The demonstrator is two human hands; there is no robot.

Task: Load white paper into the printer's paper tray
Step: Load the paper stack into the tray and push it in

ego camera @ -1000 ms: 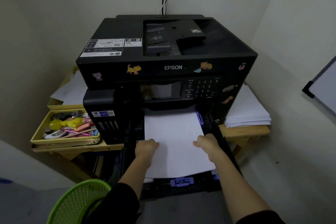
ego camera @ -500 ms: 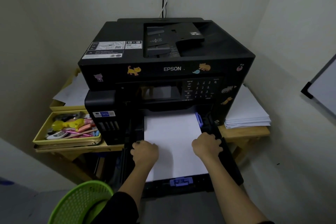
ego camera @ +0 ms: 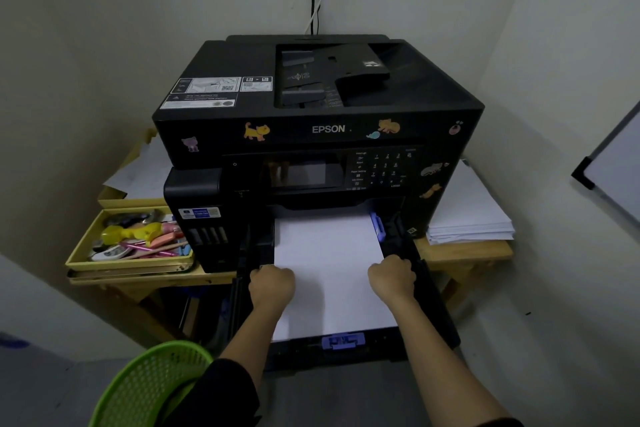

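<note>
A black Epson printer (ego camera: 318,128) stands on a wooden table. Its black paper tray (ego camera: 433,305) is pulled out toward me, with a blue guide (ego camera: 343,340) at the near end and another blue guide (ego camera: 377,225) on the right. A stack of white paper (ego camera: 329,263) lies in the tray, its far end under the printer's front. My left hand (ego camera: 272,288) is curled on the paper's left edge. My right hand (ego camera: 393,276) is curled on its right edge, beside the tray wall. The fingertips of both hands are hidden.
A yellow tray of pens and small items (ego camera: 83,253) sits left of the printer, with loose sheets behind it. A second pile of white paper (ego camera: 474,218) lies on the table (ego camera: 464,251) to the right. A green basket (ego camera: 149,381) is at bottom left. A whiteboard (ego camera: 613,166) hangs on the right wall.
The paper, earlier skewed and overhanging the near end, has slid deeper into the tray and lies straight. Both hands have moved forward with it toward the printer.
</note>
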